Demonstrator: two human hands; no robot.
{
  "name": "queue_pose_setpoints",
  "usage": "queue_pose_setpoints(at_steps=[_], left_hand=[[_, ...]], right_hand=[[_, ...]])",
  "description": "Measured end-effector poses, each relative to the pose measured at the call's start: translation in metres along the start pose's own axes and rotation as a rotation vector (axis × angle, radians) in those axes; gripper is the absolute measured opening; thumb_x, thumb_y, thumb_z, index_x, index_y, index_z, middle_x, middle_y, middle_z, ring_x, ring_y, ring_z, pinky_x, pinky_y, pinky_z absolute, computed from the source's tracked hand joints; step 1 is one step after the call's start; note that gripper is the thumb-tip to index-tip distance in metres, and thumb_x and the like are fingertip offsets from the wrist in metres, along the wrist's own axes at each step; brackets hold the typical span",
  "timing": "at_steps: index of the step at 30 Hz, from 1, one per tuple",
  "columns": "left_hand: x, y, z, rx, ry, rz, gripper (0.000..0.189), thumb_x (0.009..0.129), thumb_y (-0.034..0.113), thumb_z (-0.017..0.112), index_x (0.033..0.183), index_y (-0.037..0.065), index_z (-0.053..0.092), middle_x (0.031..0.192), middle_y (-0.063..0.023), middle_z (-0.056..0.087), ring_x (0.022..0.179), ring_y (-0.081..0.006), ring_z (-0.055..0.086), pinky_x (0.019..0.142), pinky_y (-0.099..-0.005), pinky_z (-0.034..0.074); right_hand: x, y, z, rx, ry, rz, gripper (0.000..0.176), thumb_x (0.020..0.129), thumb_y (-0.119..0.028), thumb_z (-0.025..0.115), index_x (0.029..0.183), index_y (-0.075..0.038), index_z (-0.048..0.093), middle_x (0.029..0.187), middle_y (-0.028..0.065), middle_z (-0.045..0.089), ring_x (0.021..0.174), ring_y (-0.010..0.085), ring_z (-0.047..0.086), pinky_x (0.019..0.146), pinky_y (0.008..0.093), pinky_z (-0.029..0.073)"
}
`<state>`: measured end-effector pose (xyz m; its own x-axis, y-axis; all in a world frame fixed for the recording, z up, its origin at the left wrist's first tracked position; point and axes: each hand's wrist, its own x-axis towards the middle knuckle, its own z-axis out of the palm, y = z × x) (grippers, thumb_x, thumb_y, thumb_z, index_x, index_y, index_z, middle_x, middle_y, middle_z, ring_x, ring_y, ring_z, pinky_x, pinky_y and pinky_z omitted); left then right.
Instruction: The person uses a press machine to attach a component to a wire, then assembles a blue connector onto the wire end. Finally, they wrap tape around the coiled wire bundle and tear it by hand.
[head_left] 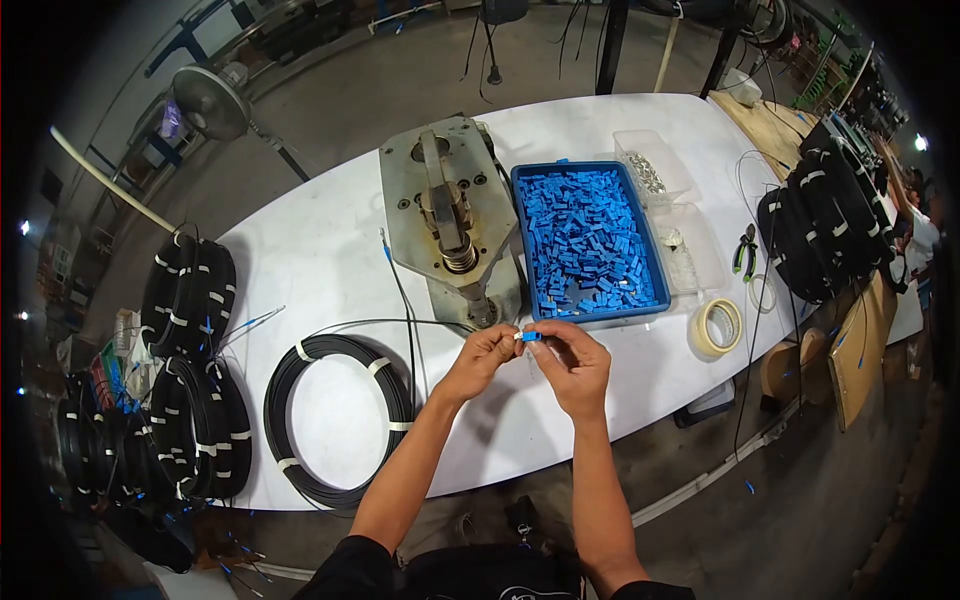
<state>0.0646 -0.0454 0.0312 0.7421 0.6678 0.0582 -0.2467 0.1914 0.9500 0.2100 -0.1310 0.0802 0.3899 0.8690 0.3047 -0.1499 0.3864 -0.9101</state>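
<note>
My left hand point(481, 362) pinches the end of a black cable point(437, 321), with a small white tip showing at its fingers. My right hand point(573, 368) grips a small blue connector housing point(532, 336) between thumb and fingers, right at that white tip. To the left lies a coil of black cable point(276, 420) bound with white tape. Just beyond my hands stands a metal press point(405, 215) with an upright lever. A blue tray point(663, 285) full of blue connector housings point(585, 230) sits ahead of my right hand.
Clear plastic boxes point(690, 225) with small parts stand beside the tray. A tape roll point(716, 328) and cutting pliers point(745, 250) lie at the right. Black cable coils point(825, 225) are stacked there, and more coils point(190, 295) line the left edge. A fan point(210, 103) stands behind.
</note>
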Motion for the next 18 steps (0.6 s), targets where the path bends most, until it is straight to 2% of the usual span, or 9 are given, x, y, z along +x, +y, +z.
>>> queue_pose_setpoints(at_steps=[8, 18], left_hand=[[0.0, 0.008, 0.003, 0.025, -0.011, -0.028, 0.029, 0.102, 0.031, 0.054, 0.092, 0.005, 0.06, 0.088, 0.0025, 0.056, 0.085, -0.0076, 0.048, 0.081, -0.0246, 0.043], [0.0, 0.02, 0.003, 0.035, -0.063, -0.064, 0.032, 0.102, 0.034, 0.054, 0.086, 0.006, 0.056, 0.083, 0.0026, 0.054, 0.08, -0.0082, 0.045, 0.077, -0.0253, 0.04]], right_hand=[[-0.002, 0.002, -0.003, 0.004, -0.004, 0.058, 0.021, 0.087, 0.006, 0.066, 0.109, 0.005, 0.065, 0.104, 0.012, 0.07, 0.091, 0.0144, 0.067, 0.082, 0.0262, 0.054], [0.006, -0.002, -0.009, 0.032, -0.067, 0.077, 0.019, 0.091, 0.004, 0.064, 0.11, 0.005, 0.064, 0.106, 0.0126, 0.069, 0.092, 0.0151, 0.067, 0.081, 0.0267, 0.055]])
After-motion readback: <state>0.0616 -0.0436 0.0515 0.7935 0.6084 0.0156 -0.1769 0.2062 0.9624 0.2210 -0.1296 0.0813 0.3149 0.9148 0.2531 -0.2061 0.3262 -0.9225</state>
